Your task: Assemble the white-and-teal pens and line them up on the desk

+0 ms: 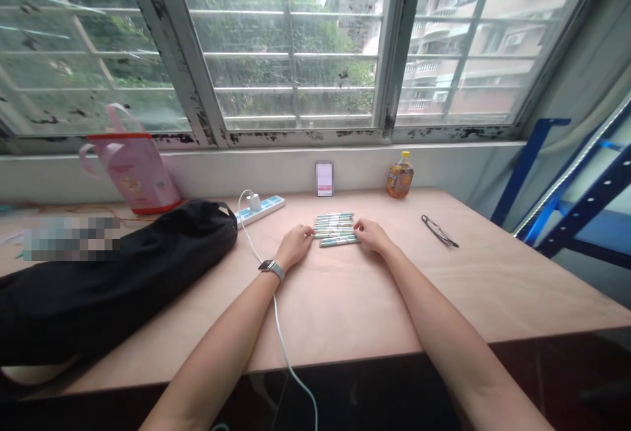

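Several slim teal-and-white pens (335, 229) lie side by side in a tight horizontal row on the light wooden table (473, 286). My left hand (294, 246) rests at the row's left end, with its fingertips against the pen ends. My right hand (372, 235) sits at the right end, touching the lowest pens. Neither hand lifts a pen. A smartwatch (271, 269) is on my left wrist.
Behind the pens stand a propped-up phone (324, 178) and an amber drink bottle (399, 176). A power strip (261, 211) with a white charger and cable lies left, beside a black bag (123, 267). Glasses (438, 230) lie right. A pink bag (131, 168) stands by the window.
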